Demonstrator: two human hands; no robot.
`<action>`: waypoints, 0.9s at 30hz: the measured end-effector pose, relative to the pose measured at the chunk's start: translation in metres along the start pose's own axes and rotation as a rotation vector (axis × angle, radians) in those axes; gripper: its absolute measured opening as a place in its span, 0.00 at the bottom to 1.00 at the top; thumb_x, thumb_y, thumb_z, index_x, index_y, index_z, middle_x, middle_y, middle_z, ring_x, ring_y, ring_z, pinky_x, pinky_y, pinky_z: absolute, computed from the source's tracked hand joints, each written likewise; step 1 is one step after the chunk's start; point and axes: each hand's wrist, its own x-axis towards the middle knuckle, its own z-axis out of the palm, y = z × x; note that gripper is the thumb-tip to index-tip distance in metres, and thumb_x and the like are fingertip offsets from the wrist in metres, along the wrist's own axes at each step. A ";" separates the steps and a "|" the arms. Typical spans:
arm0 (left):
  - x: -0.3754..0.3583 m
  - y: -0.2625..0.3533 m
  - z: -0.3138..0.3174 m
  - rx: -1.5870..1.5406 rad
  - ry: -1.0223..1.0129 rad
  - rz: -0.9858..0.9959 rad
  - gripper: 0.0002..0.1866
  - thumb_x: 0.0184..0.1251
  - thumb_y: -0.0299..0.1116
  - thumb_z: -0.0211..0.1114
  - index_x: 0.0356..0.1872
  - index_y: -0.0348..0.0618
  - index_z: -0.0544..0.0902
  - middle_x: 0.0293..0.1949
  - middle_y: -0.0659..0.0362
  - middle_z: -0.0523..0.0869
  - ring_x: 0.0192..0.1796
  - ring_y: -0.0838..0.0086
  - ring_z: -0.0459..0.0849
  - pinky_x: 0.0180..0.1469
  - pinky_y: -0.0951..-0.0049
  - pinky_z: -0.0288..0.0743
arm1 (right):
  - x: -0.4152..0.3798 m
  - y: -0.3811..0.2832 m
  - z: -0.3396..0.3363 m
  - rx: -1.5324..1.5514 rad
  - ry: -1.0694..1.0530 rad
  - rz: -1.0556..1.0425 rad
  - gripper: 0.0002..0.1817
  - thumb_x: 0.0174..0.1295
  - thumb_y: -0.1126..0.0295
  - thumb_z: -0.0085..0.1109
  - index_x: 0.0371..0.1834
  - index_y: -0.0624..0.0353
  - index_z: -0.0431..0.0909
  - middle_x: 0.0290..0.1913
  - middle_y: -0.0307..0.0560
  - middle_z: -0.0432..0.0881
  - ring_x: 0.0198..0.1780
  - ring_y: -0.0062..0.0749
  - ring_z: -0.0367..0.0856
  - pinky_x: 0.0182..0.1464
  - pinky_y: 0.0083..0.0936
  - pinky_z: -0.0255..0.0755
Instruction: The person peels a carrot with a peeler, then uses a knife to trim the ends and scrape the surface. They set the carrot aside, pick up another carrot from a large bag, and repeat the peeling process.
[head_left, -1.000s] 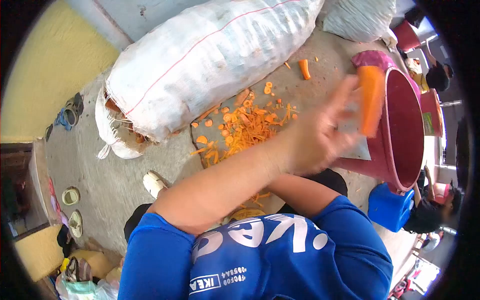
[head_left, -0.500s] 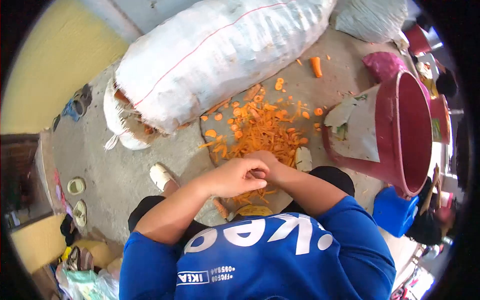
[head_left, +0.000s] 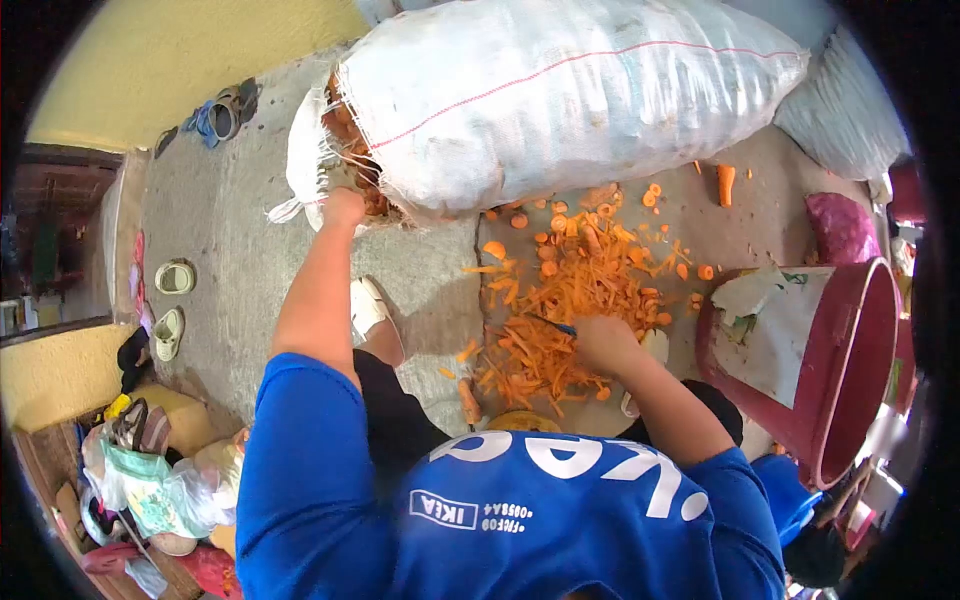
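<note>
The big white woven sack (head_left: 560, 100) lies on its side on the concrete floor (head_left: 230, 260), a thin red line running along its length, and its torn mouth, fringed with loose threads, faces your left. Orange carrots (head_left: 352, 160) crowd that opening, packed tight and only partly visible.

Your left hand (head_left: 343, 208) is stretched out to the mouth of the sack, right at its lower edge, touching the carrots there. The fingers are curled in toward the opening, but you cannot tell from this angle whether they have closed on a carrot or merely rest against the pile.

Your right hand (head_left: 603, 340) sits well apart from the sack's mouth, below the sack's middle, over the heap of orange peelings (head_left: 570, 300). It is closed in a loose fist around a slim tool with a blue handle (head_left: 560, 326); only the tip of that tool shows, so its blade cannot be made out.

The peelings spread from the foot of the sack toward your knees, mixed with round carrot slices and stub ends. 1 short carrot piece (head_left: 726, 183) lies alone near the sack's far end. Beyond the peelings, away from the sack, stands a dark red bucket (head_left: 860, 380), tilted toward you, with a torn paper label on its side.
</note>
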 end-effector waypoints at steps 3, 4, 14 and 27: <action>0.024 -0.006 0.021 -0.532 0.175 -0.357 0.15 0.54 0.32 0.47 0.42 0.37 0.72 0.38 0.48 0.76 0.40 0.62 0.75 0.41 0.69 0.67 | 0.003 0.003 0.000 -0.037 0.010 -0.012 0.10 0.46 0.73 0.45 0.31 0.63 0.72 0.29 0.54 0.76 0.32 0.44 0.76 0.32 0.34 0.70; 0.035 -0.006 0.028 -0.620 0.175 -0.324 0.17 0.55 0.34 0.47 0.44 0.37 0.70 0.41 0.48 0.75 0.43 0.63 0.73 0.43 0.70 0.65 | 0.004 0.004 0.001 -0.051 0.011 -0.014 0.10 0.46 0.73 0.45 0.31 0.63 0.72 0.28 0.54 0.76 0.32 0.44 0.76 0.32 0.34 0.70; 0.081 -0.008 0.047 -0.775 0.230 -0.366 0.16 0.50 0.41 0.53 0.38 0.45 0.75 0.37 0.52 0.78 0.39 0.59 0.76 0.40 0.67 0.68 | 0.008 0.005 -0.001 -0.037 0.022 -0.018 0.08 0.45 0.72 0.46 0.28 0.62 0.72 0.26 0.53 0.76 0.30 0.44 0.76 0.30 0.34 0.70; -0.111 0.013 -0.106 -0.273 0.438 0.119 0.10 0.51 0.29 0.52 0.34 0.38 0.75 0.37 0.51 0.77 0.36 0.61 0.76 0.40 0.67 0.69 | -0.004 0.005 -0.013 0.063 0.082 -0.002 0.10 0.44 0.72 0.47 0.30 0.64 0.70 0.27 0.57 0.75 0.32 0.45 0.75 0.33 0.35 0.69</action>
